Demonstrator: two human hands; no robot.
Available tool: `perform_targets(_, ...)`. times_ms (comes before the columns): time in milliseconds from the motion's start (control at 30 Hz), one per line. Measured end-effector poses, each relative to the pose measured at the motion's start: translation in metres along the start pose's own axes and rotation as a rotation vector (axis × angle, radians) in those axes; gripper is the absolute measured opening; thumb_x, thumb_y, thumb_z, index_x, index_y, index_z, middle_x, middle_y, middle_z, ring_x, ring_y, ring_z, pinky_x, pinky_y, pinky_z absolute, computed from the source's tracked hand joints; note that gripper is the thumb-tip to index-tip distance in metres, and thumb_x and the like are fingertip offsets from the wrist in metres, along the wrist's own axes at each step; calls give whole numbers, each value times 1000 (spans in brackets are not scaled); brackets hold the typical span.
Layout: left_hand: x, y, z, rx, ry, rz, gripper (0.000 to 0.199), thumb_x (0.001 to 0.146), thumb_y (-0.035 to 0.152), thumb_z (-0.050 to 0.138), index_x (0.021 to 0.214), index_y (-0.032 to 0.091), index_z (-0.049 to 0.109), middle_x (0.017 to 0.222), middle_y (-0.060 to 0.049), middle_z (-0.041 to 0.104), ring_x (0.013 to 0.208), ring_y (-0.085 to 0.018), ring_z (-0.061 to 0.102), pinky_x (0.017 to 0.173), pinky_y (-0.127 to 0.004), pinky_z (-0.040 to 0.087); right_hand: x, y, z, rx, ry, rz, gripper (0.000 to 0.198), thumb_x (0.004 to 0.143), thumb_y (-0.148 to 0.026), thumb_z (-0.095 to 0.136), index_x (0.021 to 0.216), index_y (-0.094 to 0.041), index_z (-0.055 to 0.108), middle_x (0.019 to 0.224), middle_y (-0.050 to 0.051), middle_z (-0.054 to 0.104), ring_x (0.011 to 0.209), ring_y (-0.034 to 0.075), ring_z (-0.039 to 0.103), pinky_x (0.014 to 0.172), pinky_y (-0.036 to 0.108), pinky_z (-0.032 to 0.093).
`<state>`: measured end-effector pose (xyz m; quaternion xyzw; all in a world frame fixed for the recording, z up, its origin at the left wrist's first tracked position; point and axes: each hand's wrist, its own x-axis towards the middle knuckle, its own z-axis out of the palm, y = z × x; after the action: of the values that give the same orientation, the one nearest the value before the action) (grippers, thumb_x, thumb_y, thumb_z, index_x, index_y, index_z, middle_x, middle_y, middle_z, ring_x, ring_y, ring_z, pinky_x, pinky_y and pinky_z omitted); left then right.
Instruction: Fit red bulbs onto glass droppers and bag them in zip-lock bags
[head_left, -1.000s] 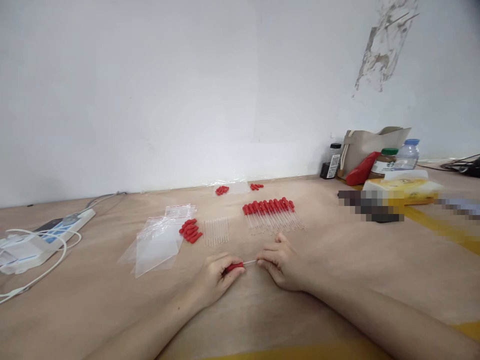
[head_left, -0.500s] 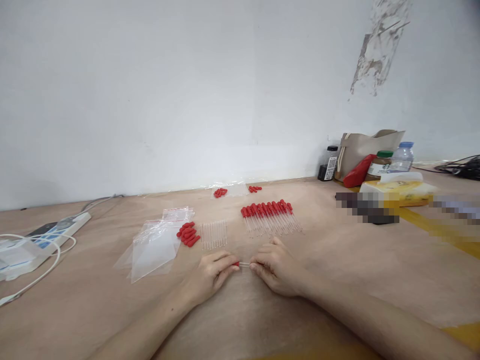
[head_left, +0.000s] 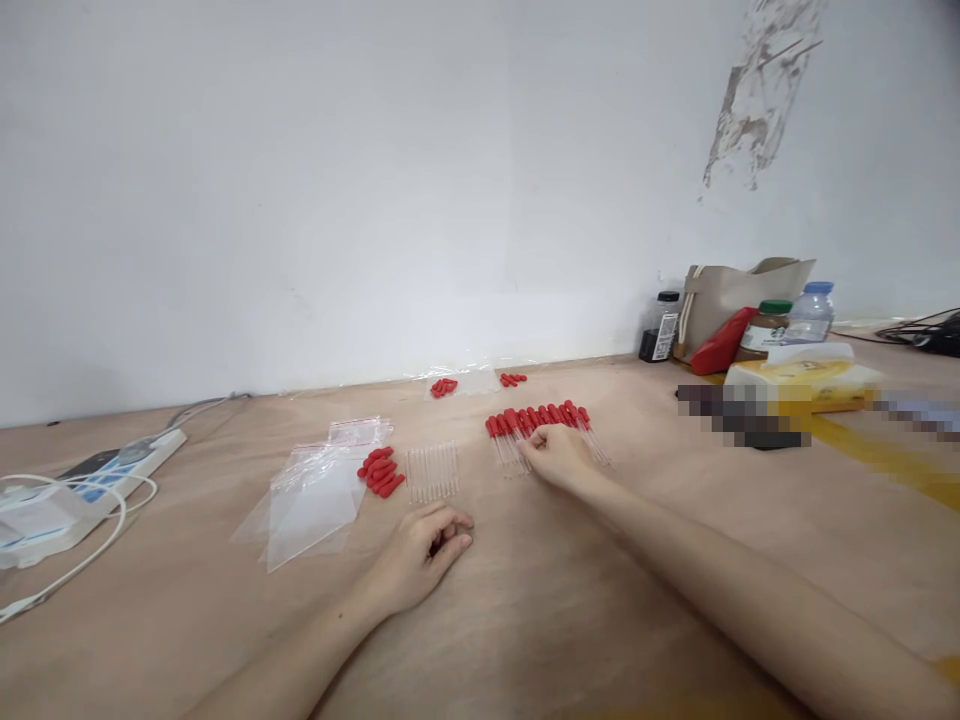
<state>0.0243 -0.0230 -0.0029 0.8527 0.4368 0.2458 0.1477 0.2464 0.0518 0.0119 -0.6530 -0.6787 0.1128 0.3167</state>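
My left hand (head_left: 427, 550) rests on the table with thumb and fingers curved and a gap between them, holding nothing. My right hand (head_left: 556, 455) pinches a red-bulbed glass dropper (head_left: 512, 418) at the row of assembled droppers (head_left: 577, 420); its fingers hide part of the tube and some of the row. Loose red rubber bulbs (head_left: 381, 472) lie in a pile beyond my left hand. Beside that pile, bare glass tubes (head_left: 432, 472) are lined up side by side.
Clear zip bags (head_left: 311, 510) lie left of the bulbs. Two small groups of red bulbs (head_left: 444, 388) are near the wall. A power strip (head_left: 142, 460) with white cables sits at left. Bottles, a bag (head_left: 739, 305) and a tissue pack (head_left: 795, 380) stand at right.
My right hand has moved forward and carried the dropper from between my hands to the row. My left hand has let go of the red bulb and stayed near its place.
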Motion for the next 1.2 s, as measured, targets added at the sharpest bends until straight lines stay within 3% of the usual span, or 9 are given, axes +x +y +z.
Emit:
perform_targets(200, -1, 1, -2, -11, -9, 11, 16, 83, 25, 46, 89, 19, 60, 71, 0, 52, 63, -13, 49, 58, -22, 39, 20, -11, 25, -162, 15, 84, 27, 74, -36, 45, 60, -20, 62, 70, 4, 65, 73, 19, 58, 74, 34, 30)
perform_targets(433, 0, 1, -3, -14, -23, 0, 17, 83, 26, 46, 90, 19, 59, 71, 0, 52, 63, -13, 48, 58, -22, 39, 15, -6, 26, -220, 7, 76, 34, 75, -44, 44, 63, -18, 62, 72, 5, 65, 73, 19, 58, 77, 34, 27)
perform_targets(667, -2, -1, -5, 2, -6, 2, 16, 82, 26, 48, 91, 20, 59, 72, 0, 54, 63, -12, 50, 58, -22, 40, -2, -17, 22, -192, 62, -101, 26, 77, -37, 46, 66, -19, 61, 68, 2, 65, 69, 15, 57, 79, 34, 23)
perform_targets(733, 0, -9, -12, 70, 93, -17, 15, 82, 29, 48, 87, 21, 60, 77, -1, 56, 70, -14, 53, 66, -25, 42, -7, -22, 24, -179, 53, -159, 23, 77, -34, 47, 69, -19, 62, 68, 2, 65, 70, 15, 57, 79, 34, 23)
perform_targets(800, 4, -23, -23, 195, 279, -82, 18, 82, 31, 46, 81, 20, 60, 84, -3, 57, 84, -19, 52, 77, -31, 41, -12, -28, 28, -166, 9, -206, 22, 77, -32, 47, 71, -19, 63, 72, 4, 66, 72, 17, 58, 78, 32, 27)
perform_targets(900, 16, -52, -37, 367, 453, -308, 23, 81, 34, 46, 94, 20, 60, 98, -7, 56, 100, -23, 48, 87, -36, 36, -15, -39, 37, -108, -116, -239, 21, 77, -27, 46, 78, -17, 65, 80, 7, 67, 79, 18, 59, 71, 27, 33)
perform_targets(967, 24, -71, -42, 424, 452, -425, 33, 82, 37, 43, 105, 19, 58, 109, -11, 52, 111, -27, 41, 93, -41, 31, -14, -48, 45, -76, -174, -224, 21, 76, -23, 46, 80, -15, 65, 82, 9, 66, 81, 19, 59, 68, 25, 37)
perform_targets(1067, 33, -90, -42, 426, 421, -474, 39, 83, 41, 42, 111, 18, 57, 112, -12, 51, 116, -29, 37, 95, -43, 29, -8, -62, 57, -72, -187, -177, 23, 74, -22, 48, 87, -12, 63, 86, 13, 65, 83, 20, 60, 67, 25, 40)
perform_targets(1200, 38, -96, -35, 397, 348, -468, 38, 81, 42, 44, 108, 19, 59, 101, -9, 57, 103, -25, 49, 90, -36, 36, 1, -75, 68, -73, -200, -124, 27, 73, -20, 49, 94, -9, 62, 91, 18, 64, 86, 23, 60, 67, 27, 43)
